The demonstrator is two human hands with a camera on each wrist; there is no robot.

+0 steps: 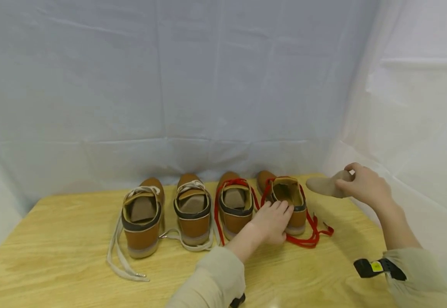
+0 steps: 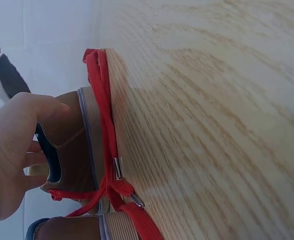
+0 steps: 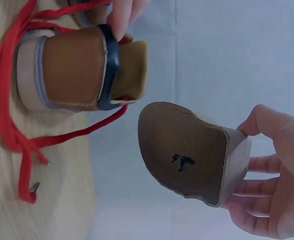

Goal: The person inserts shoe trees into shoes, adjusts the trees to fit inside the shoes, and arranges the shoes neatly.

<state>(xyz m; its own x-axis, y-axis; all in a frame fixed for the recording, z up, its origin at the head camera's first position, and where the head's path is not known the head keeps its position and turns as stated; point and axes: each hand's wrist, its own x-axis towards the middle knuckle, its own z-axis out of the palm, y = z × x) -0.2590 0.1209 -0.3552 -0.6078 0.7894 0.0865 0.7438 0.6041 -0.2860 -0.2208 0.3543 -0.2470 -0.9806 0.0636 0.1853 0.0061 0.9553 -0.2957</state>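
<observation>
Four is avoided here: a row of several brown shoes stands on the table, heels towards me. My left hand [image 1: 271, 222] grips the heel of the rightmost shoe [image 1: 299, 219], which has red laces [image 3: 3, 90]; the thumb lies on the outside of the heel and the fingers reach over the dark padded collar [image 3: 109, 67]. Its opening shows a tan lining. To the right, my right hand [image 1: 368, 186] pinches a grey-brown moulded cardboard shoe insert [image 3: 182, 145] between thumb and fingers, in the air beside that shoe. A dark mark shows inside the insert's hollow.
Left of the held shoe stand another red-laced shoe [image 1: 236, 220] and two shoes with off-white laces, a nearer-middle one [image 1: 194, 226] and the leftmost one [image 1: 142, 239]. Grey-brown inserts fill their openings. Loose laces trail over the wooden table [image 1: 73, 239]. A pale cloth [image 1: 208, 85] hangs behind.
</observation>
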